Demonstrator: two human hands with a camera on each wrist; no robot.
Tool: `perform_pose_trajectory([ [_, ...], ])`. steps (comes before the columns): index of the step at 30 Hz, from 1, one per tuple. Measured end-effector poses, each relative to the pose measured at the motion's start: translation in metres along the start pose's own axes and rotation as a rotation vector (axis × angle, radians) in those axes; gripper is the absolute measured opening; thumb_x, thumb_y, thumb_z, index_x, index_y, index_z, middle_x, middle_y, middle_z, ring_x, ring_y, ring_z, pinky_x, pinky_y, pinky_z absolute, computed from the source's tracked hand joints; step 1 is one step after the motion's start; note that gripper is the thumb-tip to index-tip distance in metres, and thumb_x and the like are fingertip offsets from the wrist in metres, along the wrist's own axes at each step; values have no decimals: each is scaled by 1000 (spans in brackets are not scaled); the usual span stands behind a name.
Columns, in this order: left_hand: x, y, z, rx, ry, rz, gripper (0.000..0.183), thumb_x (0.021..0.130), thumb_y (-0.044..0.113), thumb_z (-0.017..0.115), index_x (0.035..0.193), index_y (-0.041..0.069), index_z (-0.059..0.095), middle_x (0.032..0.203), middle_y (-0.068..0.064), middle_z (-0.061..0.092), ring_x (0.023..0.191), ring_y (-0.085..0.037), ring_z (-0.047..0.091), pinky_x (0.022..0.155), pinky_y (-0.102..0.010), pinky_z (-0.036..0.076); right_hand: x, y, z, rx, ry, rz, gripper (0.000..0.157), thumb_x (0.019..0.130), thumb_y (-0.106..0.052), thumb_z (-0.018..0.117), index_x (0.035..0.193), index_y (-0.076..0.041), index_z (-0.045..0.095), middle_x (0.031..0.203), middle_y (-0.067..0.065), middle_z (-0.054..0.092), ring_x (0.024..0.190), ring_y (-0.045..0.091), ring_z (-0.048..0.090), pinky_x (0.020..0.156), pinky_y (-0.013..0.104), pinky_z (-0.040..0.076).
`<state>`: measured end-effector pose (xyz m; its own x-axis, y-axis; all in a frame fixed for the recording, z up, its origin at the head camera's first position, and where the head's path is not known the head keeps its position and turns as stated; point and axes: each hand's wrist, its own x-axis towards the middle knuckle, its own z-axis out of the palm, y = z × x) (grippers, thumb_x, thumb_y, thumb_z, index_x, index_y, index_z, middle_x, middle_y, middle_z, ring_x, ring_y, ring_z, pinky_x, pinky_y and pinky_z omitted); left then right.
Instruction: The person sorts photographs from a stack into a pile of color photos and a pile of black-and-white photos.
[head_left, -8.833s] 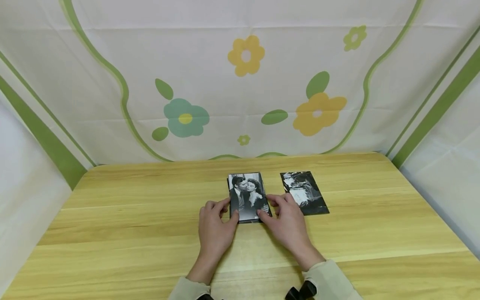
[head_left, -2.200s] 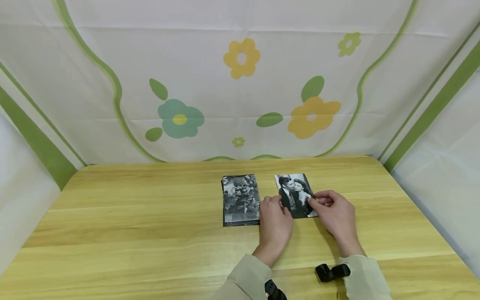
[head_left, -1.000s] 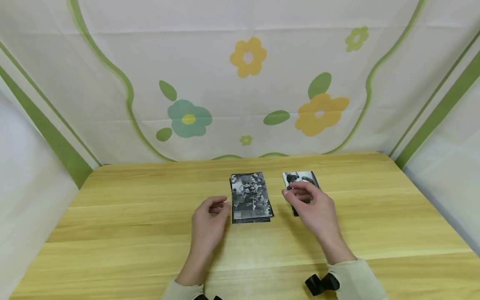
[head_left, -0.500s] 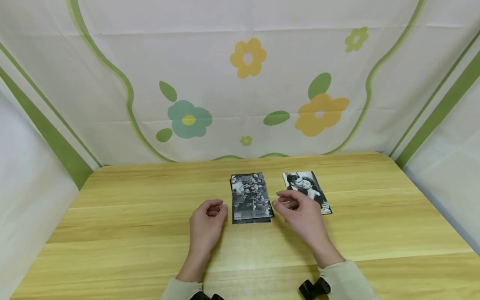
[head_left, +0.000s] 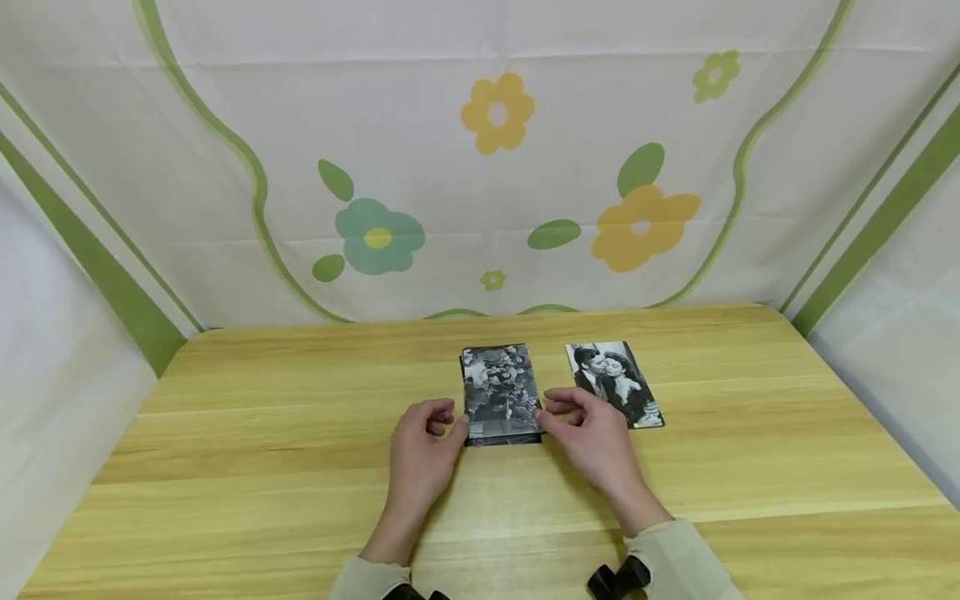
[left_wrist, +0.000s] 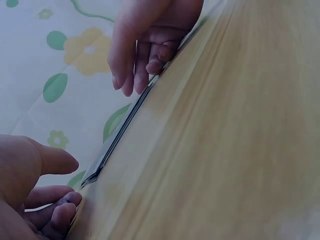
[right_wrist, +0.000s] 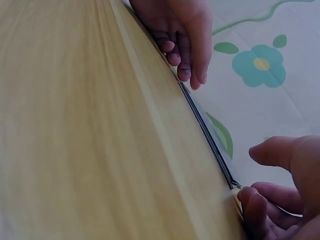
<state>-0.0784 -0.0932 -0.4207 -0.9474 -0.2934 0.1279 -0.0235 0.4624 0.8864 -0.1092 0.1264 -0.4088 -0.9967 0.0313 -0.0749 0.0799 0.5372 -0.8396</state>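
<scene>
A small stack of black-and-white photos (head_left: 498, 392) lies flat on the table, the top one showing a crowd. Its layered dark edge (left_wrist: 122, 131) shows in the left wrist view, and the same photo stack (right_wrist: 207, 135) appears edge-on in the right wrist view. My left hand (head_left: 423, 458) is at the stack's left side, thumb by the edge and fingers loosely bent. On the opposite side is my right hand (head_left: 596, 442), its thumb over the right edge. Neither hand grips the stack. A photo of a couple (head_left: 617, 379) lies to the right, partly covered by my right hand.
The wooden table (head_left: 262, 467) reaches back to a white cloth (head_left: 420, 150) printed with flowers and green bands. Black wrist devices sit at both cuffs, the right device (head_left: 618, 577) showing more fully.
The couple photo has gone from the stack's top to the right, over the dark photo, uncovering the crowd photo. Both hands have since left it and come to either side of the stack.
</scene>
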Motion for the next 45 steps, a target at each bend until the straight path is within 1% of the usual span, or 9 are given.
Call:
perform_pose_trajectory([
  [3,0,-1,0,21,-19,8,32,89,10,84,118,-1,77,100,-11,72,87,-18,58,77,-26,47,1,2,2,-4,-4,2,38,94,-29,83,130,-16,76,115,0,78,92,13,66,79,28,53],
  [6,-1,0,2,68,-28,15,38,87,13,86,122,0,77,100,-9,68,89,-18,55,79,-28,44,0,3,4,-16,-2,-16,39,93,-29,84,129,-15,76,113,1,77,90,12,65,79,28,53],
  [9,-2,2,5,124,-20,27,43,86,17,87,125,2,77,100,-8,64,92,-19,52,80,-31,41,0,1,7,-37,7,-43,40,92,-30,86,127,-14,77,111,2,76,87,12,64,78,28,52],
  [12,-4,3,7,155,-13,28,45,86,19,87,127,3,77,100,-8,62,94,-20,50,79,-32,39,-1,-1,8,-66,16,-67,41,91,-29,86,127,-13,78,110,3,74,84,11,62,75,28,51],
  [18,-5,4,7,151,-20,19,46,86,19,87,128,4,77,100,-7,60,93,-18,48,79,-31,38,-3,-3,10,-118,21,-93,45,90,-26,87,130,-9,77,107,5,70,79,11,59,70,26,49],
  [24,-5,4,8,161,-28,19,46,86,18,87,129,5,77,100,-7,59,94,-18,47,79,-31,37,-3,-2,11,-138,23,-106,47,88,-24,88,131,-8,77,106,5,68,79,11,58,71,26,49],
  [31,-5,3,9,190,-31,18,43,87,18,86,128,8,79,101,-6,59,94,-18,45,78,-31,36,-3,-1,14,-141,29,-120,46,88,-23,88,130,-9,77,104,4,68,80,11,57,74,27,48],
  [38,-6,3,8,191,-25,43,41,86,18,87,126,10,80,104,-7,61,96,-20,47,79,-32,37,-4,-2,14,-136,33,-118,46,88,-22,88,131,-9,77,105,4,68,80,11,57,75,27,48],
  [45,-5,2,9,188,-30,40,43,86,19,87,127,11,80,105,-7,61,97,-20,48,81,-33,37,-5,-1,14,-129,34,-113,46,89,-22,88,132,-10,76,106,4,68,80,10,58,75,28,48],
])
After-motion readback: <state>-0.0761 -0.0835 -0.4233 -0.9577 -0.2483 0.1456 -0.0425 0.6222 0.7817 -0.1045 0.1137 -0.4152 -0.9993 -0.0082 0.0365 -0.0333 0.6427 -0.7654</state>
